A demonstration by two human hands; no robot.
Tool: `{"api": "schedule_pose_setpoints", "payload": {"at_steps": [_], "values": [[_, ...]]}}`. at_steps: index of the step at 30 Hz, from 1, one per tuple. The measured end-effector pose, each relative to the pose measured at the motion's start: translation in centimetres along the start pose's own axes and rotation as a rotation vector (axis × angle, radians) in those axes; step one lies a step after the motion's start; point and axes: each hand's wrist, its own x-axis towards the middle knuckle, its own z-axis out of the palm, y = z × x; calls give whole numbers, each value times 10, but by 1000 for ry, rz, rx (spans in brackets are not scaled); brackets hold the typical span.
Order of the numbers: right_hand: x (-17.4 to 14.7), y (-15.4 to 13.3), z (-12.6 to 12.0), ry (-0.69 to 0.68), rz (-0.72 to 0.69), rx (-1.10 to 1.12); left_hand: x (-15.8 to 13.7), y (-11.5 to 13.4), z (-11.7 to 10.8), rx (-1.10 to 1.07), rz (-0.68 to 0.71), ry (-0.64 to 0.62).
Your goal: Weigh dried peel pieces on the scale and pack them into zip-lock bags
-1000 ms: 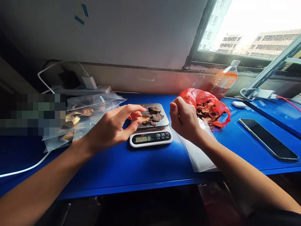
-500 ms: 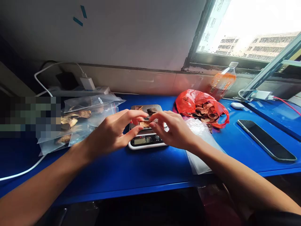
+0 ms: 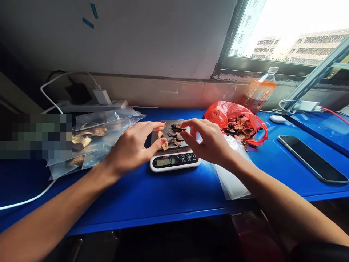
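A white kitchen scale [image 3: 176, 164] with a dark weighing plate [image 3: 171, 125] stands on the blue table. Several dried, rough brown shell-like pieces [image 3: 172, 134] lie spread over the plate, one lighter piece [image 3: 165, 145] near its front left. My left hand [image 3: 139, 142] hovers at the plate's left side, thumb and fingers apart, holding nothing. At the right side is my right hand [image 3: 208, 140], also open, its fingertips close to a dark piece at the back; whether they touch it I cannot tell. The scale's display is lit but its digits are hard to read.
A red plastic bag [image 3: 215, 118] full of brown dried pieces sits behind right, above clear bags [image 3: 234, 178]. Clear zip bags [image 3: 109, 125] with light dried slices lie left. A bottle [image 3: 260, 91], a phone [image 3: 312, 158], a white earphone case [image 3: 277, 119] and a power strip [image 3: 92, 105] are around.
My hands have drawn apart to either side of the plate, and their fingers have opened wider. The pieces on the plate and the scale's buttons now show between them.
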Motion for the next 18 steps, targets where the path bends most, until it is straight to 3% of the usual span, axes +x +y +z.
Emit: {"api": "schedule_pose_setpoints", "payload": {"at_steps": [4,8,18], "values": [[4,9,-7,36,38,-99,2,0,-7,41,-2,49],[5,16,-8,6,63,-124,3,0,-11,58,45,13],[5,9,-6,-152,95,-141,2,-7,6,102,161,-93]]}}
